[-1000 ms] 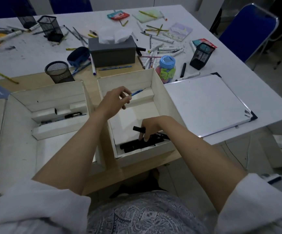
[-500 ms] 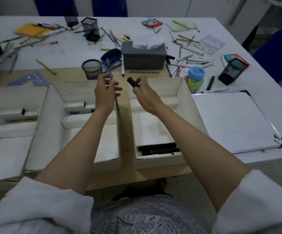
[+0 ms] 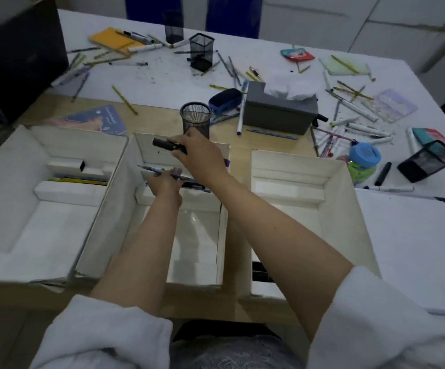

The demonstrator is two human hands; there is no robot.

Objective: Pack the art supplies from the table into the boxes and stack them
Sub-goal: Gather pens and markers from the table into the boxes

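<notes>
Three open white boxes stand side by side: the left box point(image 3: 8, 182), the middle box point(image 3: 125, 198) and the right box point(image 3: 349, 209). My left hand point(image 3: 164, 183) is inside the middle box and holds a thin blue pencil point(image 3: 152, 170) over its rear tray slot. My right hand point(image 3: 201, 153) reaches across above it and grips a black marker point(image 3: 162, 143) over the middle box's back wall. More black markers point(image 3: 260, 272) lie at the front of the right box, partly hidden by my right arm. Yellow and blue pencils point(image 3: 80, 179) lie in the left box.
A round mesh pen cup point(image 3: 195, 117) stands just behind the middle box, next to a blue case point(image 3: 225, 98) and a grey tissue box point(image 3: 280, 113). Several loose pens and markers point(image 3: 360, 126) scatter over the white table point(image 3: 162, 81). A whiteboard point(image 3: 413, 243) lies at the right.
Both hands have moved left from between the boxes into the middle box. The left hand has lowered the blue pencil to the tray slot; the right hand still carries the black marker.
</notes>
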